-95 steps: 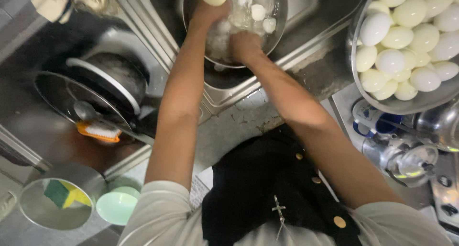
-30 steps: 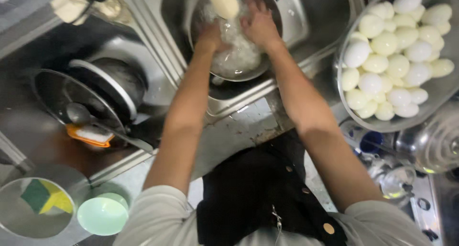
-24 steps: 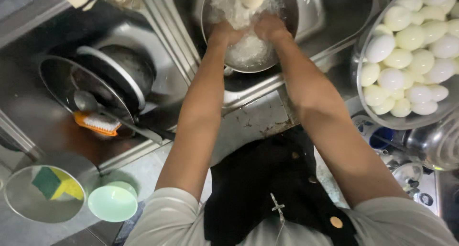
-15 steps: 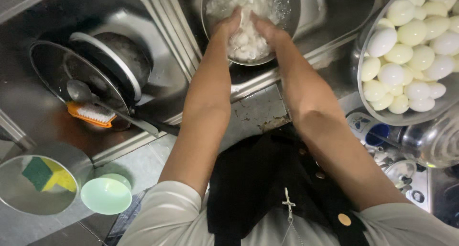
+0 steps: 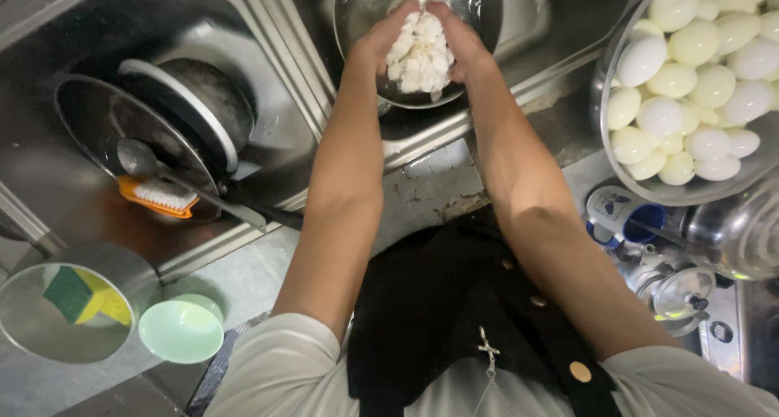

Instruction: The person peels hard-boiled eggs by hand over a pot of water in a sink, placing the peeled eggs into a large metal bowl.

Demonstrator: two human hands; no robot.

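Hands: left hand (image 5: 380, 40) and right hand (image 5: 458, 40) cupped together, palms facing, fingers curled closed around a heap of white eggshell pieces (image 5: 418, 50) pressed between them.
Heap position: held over the steel bowl (image 5: 361, 11), above its near rim; whether it touches the bowl cannot be told.
Bowl position: inside the sink basin (image 5: 544, 19), little free room round it.
Sink edge: steel rim (image 5: 430, 133) runs just below the hands, between basin and worktop (image 5: 422, 194).
Right side: glass bowl of peeled eggs (image 5: 690, 84) near the right forearm, apart from it.
Left side: second basin holding a pot (image 5: 195, 101), a ladle (image 5: 142, 161), an orange brush (image 5: 158, 196).
Near left: green bowl (image 5: 180, 332), beside a steel dish with a sponge (image 5: 85, 295).
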